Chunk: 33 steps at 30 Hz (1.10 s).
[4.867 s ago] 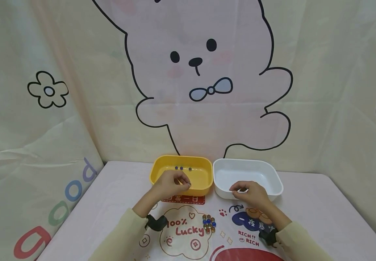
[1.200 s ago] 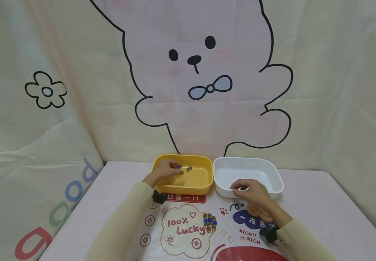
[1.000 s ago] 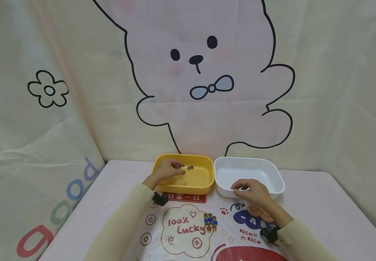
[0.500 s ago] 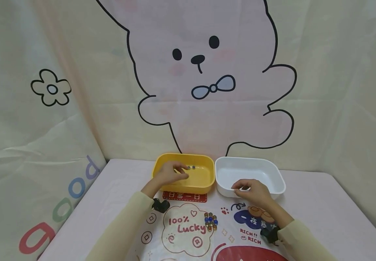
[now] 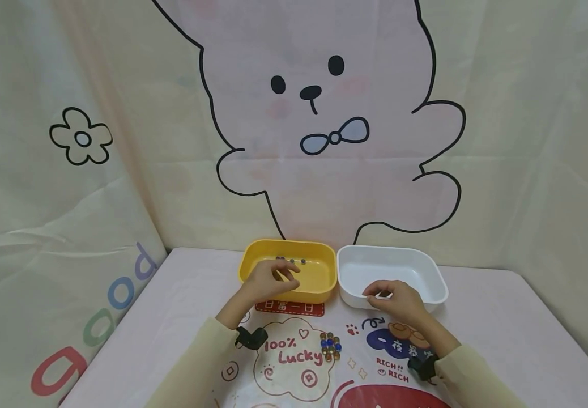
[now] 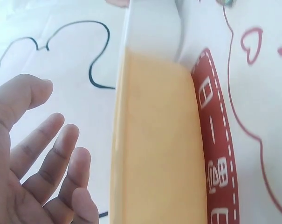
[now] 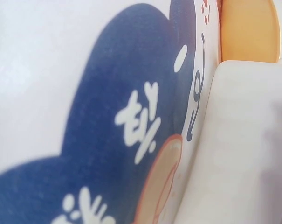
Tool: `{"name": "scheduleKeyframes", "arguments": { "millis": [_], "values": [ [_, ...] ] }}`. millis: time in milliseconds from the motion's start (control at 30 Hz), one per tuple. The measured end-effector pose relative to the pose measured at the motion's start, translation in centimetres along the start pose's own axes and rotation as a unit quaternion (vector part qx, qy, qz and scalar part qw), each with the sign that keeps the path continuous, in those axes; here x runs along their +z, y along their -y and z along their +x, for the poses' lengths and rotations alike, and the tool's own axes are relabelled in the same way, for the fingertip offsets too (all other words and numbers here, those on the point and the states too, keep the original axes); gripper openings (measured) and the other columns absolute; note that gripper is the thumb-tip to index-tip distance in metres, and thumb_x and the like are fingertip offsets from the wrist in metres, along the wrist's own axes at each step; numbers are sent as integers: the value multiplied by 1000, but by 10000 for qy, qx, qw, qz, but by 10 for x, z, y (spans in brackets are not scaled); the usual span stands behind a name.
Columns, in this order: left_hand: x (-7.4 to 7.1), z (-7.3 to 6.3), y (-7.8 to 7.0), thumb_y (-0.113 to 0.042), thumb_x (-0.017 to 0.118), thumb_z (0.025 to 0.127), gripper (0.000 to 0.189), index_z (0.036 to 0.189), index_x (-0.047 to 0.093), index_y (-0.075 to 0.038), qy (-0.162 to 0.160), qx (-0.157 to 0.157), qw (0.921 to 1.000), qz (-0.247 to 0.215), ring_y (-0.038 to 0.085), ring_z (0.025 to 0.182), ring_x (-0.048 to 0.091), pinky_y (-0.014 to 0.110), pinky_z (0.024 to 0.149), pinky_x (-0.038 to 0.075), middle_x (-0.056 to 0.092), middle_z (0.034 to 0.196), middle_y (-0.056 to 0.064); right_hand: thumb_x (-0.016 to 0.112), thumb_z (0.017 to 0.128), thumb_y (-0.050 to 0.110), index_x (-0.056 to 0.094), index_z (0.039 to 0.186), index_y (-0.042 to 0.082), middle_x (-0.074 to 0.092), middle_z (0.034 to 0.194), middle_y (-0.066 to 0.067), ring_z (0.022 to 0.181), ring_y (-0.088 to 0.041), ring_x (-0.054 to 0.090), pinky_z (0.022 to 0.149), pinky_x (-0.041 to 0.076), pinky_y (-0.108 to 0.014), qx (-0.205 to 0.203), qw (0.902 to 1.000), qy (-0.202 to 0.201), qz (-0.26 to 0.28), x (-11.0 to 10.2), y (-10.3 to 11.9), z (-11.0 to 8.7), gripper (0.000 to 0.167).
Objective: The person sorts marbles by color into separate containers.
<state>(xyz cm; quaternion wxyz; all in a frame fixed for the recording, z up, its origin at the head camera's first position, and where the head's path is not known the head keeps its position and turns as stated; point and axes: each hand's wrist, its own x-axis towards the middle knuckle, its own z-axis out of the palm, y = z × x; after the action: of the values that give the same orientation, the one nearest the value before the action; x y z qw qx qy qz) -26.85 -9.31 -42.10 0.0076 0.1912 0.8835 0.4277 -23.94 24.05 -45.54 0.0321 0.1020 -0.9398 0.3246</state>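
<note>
My left hand [image 5: 269, 281] hovers over the front left part of the yellow box [image 5: 319, 275], its fingers loosely bent and apart from the thumb. Nothing lies between those fingers [image 6: 57, 149] in the left wrist view. Several small dark glass marbles [image 5: 292, 261] sit along the back of the box floor, partly behind the fingers. At the front rim of the white box [image 5: 416, 266] is my right hand [image 5: 396, 300], fingers loosely curved with a gap to the thumb and no object showing in it. The right wrist view shows mainly that box's outer wall [image 7: 234, 140].
A tight cluster of amber and blue marbles [image 5: 330, 347] lies on the printed tablecloth [image 5: 498, 328] in front of the boxes. The two boxes stand side by side near the back edge. A cloth backdrop [image 5: 508, 226] with a bear drawing rises behind them.
A marble pinched in my left hand 4.9 s ago is out of it now. That hand dipped into the yellow box, then drew back and up. Marbles there shifted; my right hand stayed put.
</note>
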Motion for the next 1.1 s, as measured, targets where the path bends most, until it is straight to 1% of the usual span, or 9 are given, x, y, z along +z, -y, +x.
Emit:
{"name": "scheduleKeyframes", "arguments": {
  "millis": [100, 267, 367, 500, 667, 767, 900, 967, 1100],
  "values": [
    [2, -6, -5, -31, 76, 81, 24, 103, 71, -23, 56, 133, 9999, -71, 16, 78, 58, 26, 70, 51, 65, 86, -7, 71, 84, 30, 74, 94, 26, 71, 93, 6, 86, -14, 58, 72, 48, -28, 0, 10000, -17, 8, 0, 0, 0, 11],
    [11, -16, -8, -28, 75, 82, 27, 105, 71, -16, 345, 354, 9987, -79, 13, 76, 58, 23, 69, 51, 65, 86, -8, 71, 84, 29, 74, 93, 25, 71, 93, 5, 86, -14, 57, 72, 48, -28, -12, 10000, -33, 22, 0, 1, 0, 11],
    [18, -21, -9, -27, 75, 82, 27, 106, 71, -14, 537, 399, 9977, -81, 12, 76, 58, 22, 68, 51, 66, 85, -8, 71, 84, 28, 74, 93, 26, 71, 93, 5, 86, -15, 57, 72, 48, -28, 27, 10000, -41, 54, 0, 1, -1, 10],
    [27, -29, -9, -28, 76, 82, 27, 106, 71, -16, 661, 301, 9973, -67, 11, 76, 56, 21, 68, 50, 64, 84, -9, 72, 83, 29, 73, 93, 27, 70, 94, 6, 86, -15, 57, 73, 48, -28, 103, 9999, -25, 80, 1, 1, 0, 10],
    [35, -37, -10, -27, 76, 81, 25, 104, 71, -19, 856, 178, 9961, -119, 9, 76, 55, 20, 68, 48, 63, 83, -11, 72, 83, 29, 73, 93, 28, 71, 94, 6, 86, -16, 57, 74, 48, -28, 88, 9999, -31, 45, 1, 1, 0, 10],
    [40, -41, -9, -26, 76, 81, 24, 103, 72, -20, 1012, 190, 9946, -160, 8, 72, 56, 20, 65, 48, 64, 82, -13, 72, 83, 28, 73, 93, 28, 71, 94, 6, 87, -16, 57, 74, 48, -28, 95, 9999, -26, 47, 0, 1, 0, 10],
    [46, -44, -7, -24, 77, 80, 24, 103, 72, -19, 1178, 270, 9924, -240, 7, 68, 58, 20, 60, 49, 65, 81, -14, 71, 84, 30, 74, 94, 26, 71, 95, 5, 87, -15, 57, 73, 48, -29, 31, 10000, 3, 21, 0, 0, 0, 11],
    [49, -44, -6, -24, 77, 80, 25, 103, 72, -19, 1271, 250, 9911, -292, 7, 67, 58, 21, 59, 49, 65, 81, -13, 71, 84, 31, 74, 94, 26, 71, 95, 5, 87, -15, 57, 73, 48, -29, 35, 10000, -2, 13, 0, 0, 0, 11],
    [56, -46, -5, -25, 77, 80, 22, 101, 72, -21, 1410, 173, 9892, -360, 7, 67, 57, 21, 60, 50, 65, 80, -13, 72, 84, 31, 73, 95, 27, 71, 95, 6, 87, -15, 57, 73, 48, -28, 75, 10000, -2, -10, 1, 0, 0, 12]
  ]
}}
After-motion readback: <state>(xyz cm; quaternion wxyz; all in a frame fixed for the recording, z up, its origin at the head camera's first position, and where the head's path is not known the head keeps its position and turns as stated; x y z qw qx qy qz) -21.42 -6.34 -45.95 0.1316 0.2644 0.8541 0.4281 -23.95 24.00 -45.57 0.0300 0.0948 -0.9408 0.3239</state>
